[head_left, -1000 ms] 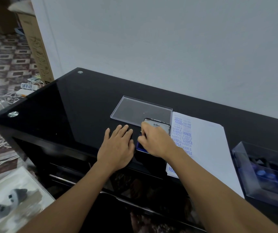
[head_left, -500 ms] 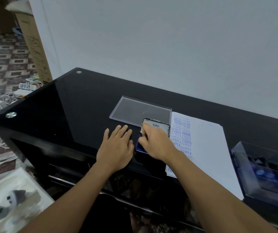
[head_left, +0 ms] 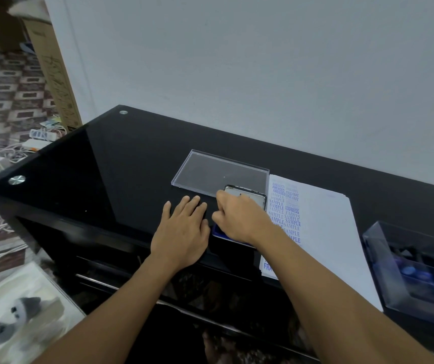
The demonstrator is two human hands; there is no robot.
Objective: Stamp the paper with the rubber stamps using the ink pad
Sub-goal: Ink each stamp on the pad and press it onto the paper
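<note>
While my left hand (head_left: 181, 232) lies flat near the front edge of the bench (head_left: 92, 179), my right hand (head_left: 237, 219) curls over the ink pad (head_left: 219, 233) beside it; whether it pinches a stamp I cannot tell. Just right, the paper (head_left: 329, 232), mostly blank, shows two blue columns of marks, so much remains, I judge. Beyond sits a clear lid (head_left: 221, 172); open bench lies left.

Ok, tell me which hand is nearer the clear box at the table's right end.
Right. The right hand sits over the ink pad, left of the clear box with the paper between; the left hand lies flat farther left.
</note>
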